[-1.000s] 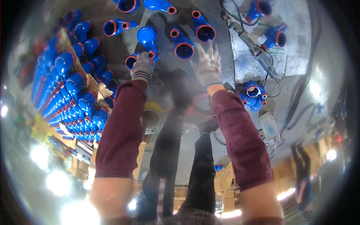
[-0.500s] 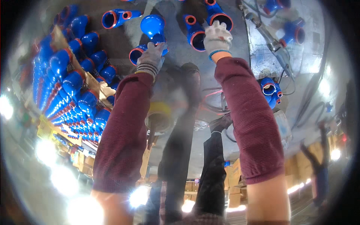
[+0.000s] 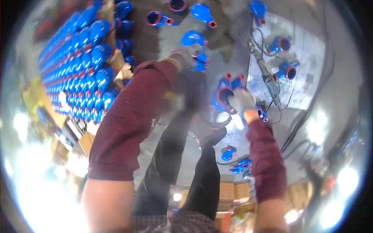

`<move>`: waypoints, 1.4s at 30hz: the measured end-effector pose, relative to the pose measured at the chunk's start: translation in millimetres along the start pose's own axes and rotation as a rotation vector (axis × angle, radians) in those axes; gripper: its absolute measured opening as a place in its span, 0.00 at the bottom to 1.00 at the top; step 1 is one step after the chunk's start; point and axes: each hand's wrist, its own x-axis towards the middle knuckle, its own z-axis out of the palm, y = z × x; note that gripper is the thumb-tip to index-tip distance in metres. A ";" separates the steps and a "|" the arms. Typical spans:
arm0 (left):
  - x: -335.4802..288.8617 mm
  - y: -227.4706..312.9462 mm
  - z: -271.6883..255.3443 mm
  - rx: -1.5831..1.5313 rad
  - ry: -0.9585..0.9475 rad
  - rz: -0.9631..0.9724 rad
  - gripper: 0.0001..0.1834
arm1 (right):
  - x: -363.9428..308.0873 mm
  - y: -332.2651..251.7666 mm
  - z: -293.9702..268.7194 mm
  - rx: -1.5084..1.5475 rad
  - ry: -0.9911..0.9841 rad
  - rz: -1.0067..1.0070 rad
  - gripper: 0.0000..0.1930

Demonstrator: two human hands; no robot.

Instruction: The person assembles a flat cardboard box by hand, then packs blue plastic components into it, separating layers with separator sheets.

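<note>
My left hand (image 3: 186,56), in a pale knitted glove, is closed at the neck of a glossy blue pipe fitting (image 3: 193,38) with a rounded body. More blue fitting parts (image 3: 200,64) with red-orange rims lie right by its fingers; blur hides whether they belong to the same piece. My right hand (image 3: 243,101), also gloved, grips the wide red-rimmed mouth of a blue pipe fitting (image 3: 223,97). Two narrow red-rimmed necks stick out beyond that mouth, and I cannot tell whether they are one fitting or two.
Rows of blue fittings (image 3: 87,58) stand densely stacked on the left beside torn cardboard (image 3: 118,64). Loose fittings (image 3: 202,13) lie on the floor ahead. A grey power tool (image 3: 268,77) with a cable rests by a pale sheet (image 3: 307,70) bearing more fittings. Cardboard boxes (image 3: 233,192) stand behind my legs.
My right hand has come back toward my body, bringing blue fitting with it. The left hand stays near the same rounded fitting. The whole view has shifted and turned.
</note>
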 end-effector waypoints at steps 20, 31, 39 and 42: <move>-509.5 263.0 215.8 -0.643 0.305 0.102 0.28 | -362.9 352.9 184.4 -0.513 -0.370 -0.370 0.09; -770.0 160.5 411.9 -0.727 1.092 -0.376 0.29 | -360.9 240.3 126.2 -0.042 -0.338 -0.106 0.07; -969.5 62.5 561.1 -1.026 1.441 -0.651 0.29 | -486.4 182.1 219.5 0.486 -0.306 0.159 0.07; -1031.4 33.7 609.5 -1.309 1.638 -0.598 0.30 | -497.3 155.6 265.1 0.713 -0.348 0.257 0.08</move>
